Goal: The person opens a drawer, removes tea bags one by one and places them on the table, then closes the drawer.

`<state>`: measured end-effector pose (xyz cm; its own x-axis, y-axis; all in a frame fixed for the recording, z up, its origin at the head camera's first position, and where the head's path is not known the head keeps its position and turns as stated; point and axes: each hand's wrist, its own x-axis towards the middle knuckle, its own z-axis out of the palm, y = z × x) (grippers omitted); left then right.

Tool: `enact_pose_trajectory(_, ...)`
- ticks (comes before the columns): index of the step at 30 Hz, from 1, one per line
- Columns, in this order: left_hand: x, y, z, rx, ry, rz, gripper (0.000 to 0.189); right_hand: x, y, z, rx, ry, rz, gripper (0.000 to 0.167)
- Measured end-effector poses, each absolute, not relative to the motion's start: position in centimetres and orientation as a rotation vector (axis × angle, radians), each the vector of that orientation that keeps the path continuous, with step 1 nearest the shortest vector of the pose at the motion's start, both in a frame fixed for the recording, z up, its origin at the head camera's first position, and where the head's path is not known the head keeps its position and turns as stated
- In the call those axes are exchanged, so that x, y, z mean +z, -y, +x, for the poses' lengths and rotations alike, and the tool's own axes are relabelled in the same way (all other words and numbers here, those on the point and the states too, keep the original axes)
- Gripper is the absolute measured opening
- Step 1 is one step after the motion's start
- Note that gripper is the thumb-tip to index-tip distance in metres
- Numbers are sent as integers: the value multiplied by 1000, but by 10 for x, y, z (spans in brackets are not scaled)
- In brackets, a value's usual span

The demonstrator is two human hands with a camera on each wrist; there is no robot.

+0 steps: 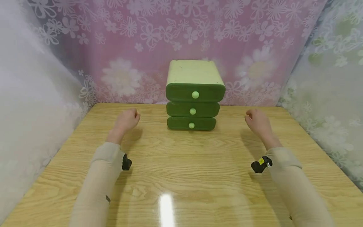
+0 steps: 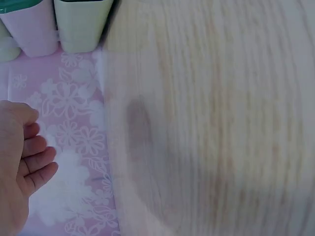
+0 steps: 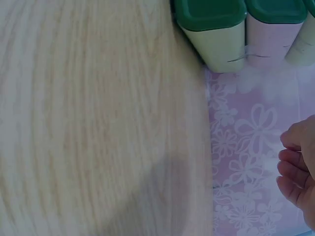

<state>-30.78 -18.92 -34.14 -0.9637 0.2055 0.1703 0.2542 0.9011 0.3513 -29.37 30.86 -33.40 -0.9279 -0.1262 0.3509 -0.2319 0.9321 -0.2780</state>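
Green drawers (image 1: 181, 109) on our counter (image 1: 170, 164) stand between our left grip (image 1: 126, 121) and right grip (image 1: 259, 122), both loosely curled and empty.

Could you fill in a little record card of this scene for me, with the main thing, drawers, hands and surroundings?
Main thing: drawer unit on a wooden table
Drawers: three, stacked, all looking closed
Knobs: one round, pale green knob per drawer
Left grip: holds nothing, apart from unit
Right grip: holds nothing, apart from unit
Backdrop: pink flowered cloth
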Motion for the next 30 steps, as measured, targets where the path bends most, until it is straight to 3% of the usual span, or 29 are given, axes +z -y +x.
enact_pose_trajectory(3, -339, 187, -308, -590, 2901, -355, 25, -327, -306, -293, 502, 2693, 283, 21)
enact_pose_trajectory(11, -340, 167, -315, -989, 2783, -322, 30, -296, -284, -291, 681, 2573, 299, 27)
enact_pose_trajectory(23, -327, 115, -325, -1485, 2808, -514, 82, -245, -232, -296, 905, 2681, 438, 60)
enact_pose_trajectory(30, -324, 98, -331, -1579, 2737, -435, 83, -256, -217, -311, 977, 2777, 370, 66)
